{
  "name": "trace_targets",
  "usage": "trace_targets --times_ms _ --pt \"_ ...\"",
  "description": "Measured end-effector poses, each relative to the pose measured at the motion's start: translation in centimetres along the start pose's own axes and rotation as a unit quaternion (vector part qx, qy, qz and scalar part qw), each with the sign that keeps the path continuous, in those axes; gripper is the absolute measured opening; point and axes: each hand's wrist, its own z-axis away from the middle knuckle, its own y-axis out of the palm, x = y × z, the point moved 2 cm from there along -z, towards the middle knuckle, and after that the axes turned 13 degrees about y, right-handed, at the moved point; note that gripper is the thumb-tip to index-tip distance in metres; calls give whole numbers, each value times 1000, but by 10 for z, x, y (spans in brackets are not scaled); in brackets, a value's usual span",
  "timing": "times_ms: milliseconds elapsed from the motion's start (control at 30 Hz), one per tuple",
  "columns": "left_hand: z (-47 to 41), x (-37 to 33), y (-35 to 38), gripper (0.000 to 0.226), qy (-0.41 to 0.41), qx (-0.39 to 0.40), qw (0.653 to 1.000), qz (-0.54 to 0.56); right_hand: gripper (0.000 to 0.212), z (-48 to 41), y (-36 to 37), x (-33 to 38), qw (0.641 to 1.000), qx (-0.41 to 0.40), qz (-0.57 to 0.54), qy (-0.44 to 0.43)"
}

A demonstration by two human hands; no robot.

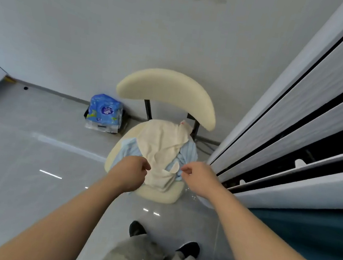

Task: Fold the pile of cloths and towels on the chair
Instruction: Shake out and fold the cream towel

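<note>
A cream chair (158,195) holds a loose pile of cloths. A cream towel (161,148) lies crumpled on top, over a light blue striped cloth (130,148) that shows on both sides of it. A small pink-and-white cloth (185,125) peeks out at the back. My left hand (131,173) is at the towel's front left edge with its fingers curled; the back of the hand hides whether they hold the fabric. My right hand (196,175) is at the front right of the pile, thumb and forefinger pinching the blue cloth's edge.
A blue plastic-wrapped pack (105,112) stands on the glossy tiled floor left of the chair, against the wall. Tall white sliding panels (299,116) run close along the chair's right side. My legs and dark shoes (188,249) are just in front of the chair.
</note>
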Motion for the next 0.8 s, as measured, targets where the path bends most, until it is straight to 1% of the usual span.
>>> trace_targets --times_ms 133,300,333,400,467,500,533,567,633,667,700,733,767,800 --pt "-35 31 44 29 -1 -8 1000 7 33 -58 40 -12 1000 10 2 -3" --pt "-89 89 107 31 14 -48 999 -10 34 -158 116 -19 999 -13 43 -20" --pt "-97 102 120 32 17 -60 998 -14 36 -176 133 -19 998 -22 51 -22" --pt "-110 125 142 33 21 -84 996 -22 48 -209 165 -21 996 -25 77 -31" --pt "-113 143 162 32 27 -116 993 -26 60 -227 192 -23 991 -20 130 -29" --pt "-112 151 170 32 30 -132 990 -27 59 -234 203 -24 987 -27 155 -26" --pt "-108 156 177 32 33 -146 988 -25 52 -236 211 -24 984 -39 173 -24" --pt "-101 161 183 31 38 -161 986 -23 40 -237 218 -24 982 -54 176 -30" --pt "-83 166 189 31 43 -185 981 -26 9 -227 222 -19 983 -77 157 -64" --pt "-72 165 188 32 42 -190 981 -25 9 -216 220 -14 984 -74 132 -89" --pt "-61 163 183 32 45 -197 979 -20 17 -203 214 -8 985 -74 110 -115" --pt "-51 160 175 33 55 -209 976 -17 21 -188 205 -1 984 -77 84 -138" --pt "-44 156 163 34 69 -226 972 -20 21 -172 194 7 980 -85 72 -163" --pt "-39 150 149 35 85 -244 966 -28 26 -159 181 18 975 -96 69 -190"
